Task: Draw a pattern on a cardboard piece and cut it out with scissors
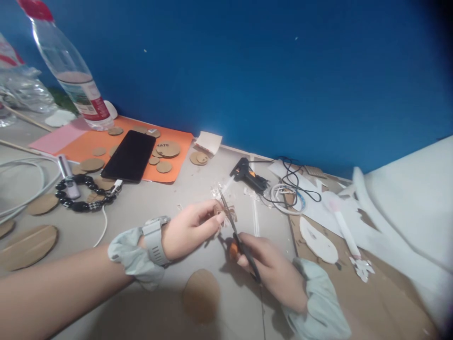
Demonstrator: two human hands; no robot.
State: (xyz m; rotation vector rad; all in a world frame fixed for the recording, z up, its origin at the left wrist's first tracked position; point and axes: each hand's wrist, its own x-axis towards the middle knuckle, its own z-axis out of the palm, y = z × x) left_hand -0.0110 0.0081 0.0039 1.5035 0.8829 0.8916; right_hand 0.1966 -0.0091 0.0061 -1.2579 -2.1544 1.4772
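Scissors sit gripped in my right hand; my left hand pinches a small piece, fingertips best kept off the cut.

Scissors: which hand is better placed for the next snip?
Right, most likely: the right hand grips the scissors, blades at the small piece, while the left hand appears busy holding that piece.

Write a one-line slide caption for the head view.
Right hand holds scissors at a small brown piece in the left hand; glue gun, phone and cardboard discs lie around.
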